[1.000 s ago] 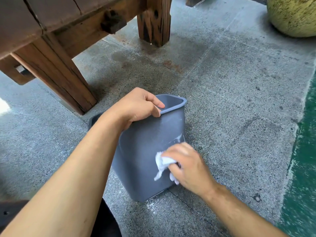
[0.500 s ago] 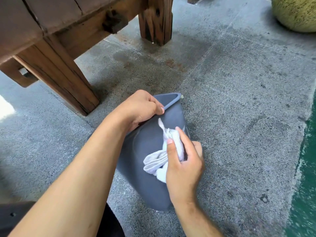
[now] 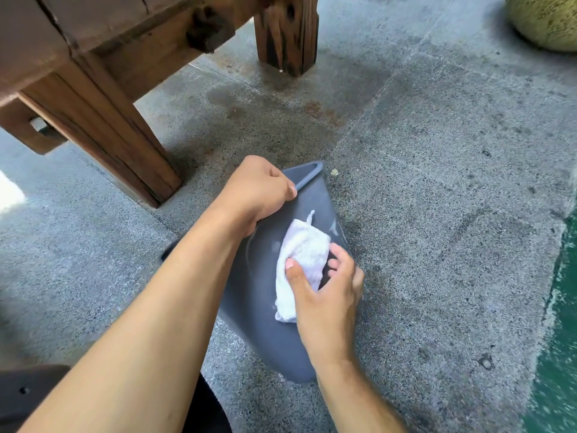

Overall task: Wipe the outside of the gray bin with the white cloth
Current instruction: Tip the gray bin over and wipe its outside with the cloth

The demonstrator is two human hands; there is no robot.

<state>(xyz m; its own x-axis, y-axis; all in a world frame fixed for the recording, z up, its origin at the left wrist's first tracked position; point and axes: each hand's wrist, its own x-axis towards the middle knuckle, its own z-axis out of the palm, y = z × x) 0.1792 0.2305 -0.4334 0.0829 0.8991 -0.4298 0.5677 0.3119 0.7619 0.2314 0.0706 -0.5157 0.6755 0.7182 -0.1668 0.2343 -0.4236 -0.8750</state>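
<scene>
The gray bin [image 3: 259, 314] stands tilted on the stone floor, its mouth turned away from me toward the wooden bench. My left hand [image 3: 259, 190] grips the bin's rim at the top, fingers curled over the edge. My right hand [image 3: 324, 295] holds the folded white cloth [image 3: 301, 260] flat against the bin's outer wall, thumb on top of the cloth and fingers wrapped round its right side. Pale wet smears show on the wall beside the cloth.
A heavy wooden bench with thick legs [image 3: 125, 151] stands close behind the bin at the left; another leg [image 3: 285, 32] is further back. A mottled yellow-green round object [image 3: 546, 20] sits at the top right. Green-painted floor [image 3: 559, 339] runs along the right edge.
The bin has tipped further over and turned, showing more of its side wall. My right hand has shifted its hold on the cloth and spread it higher on the wall. The left hand's grip stays.
</scene>
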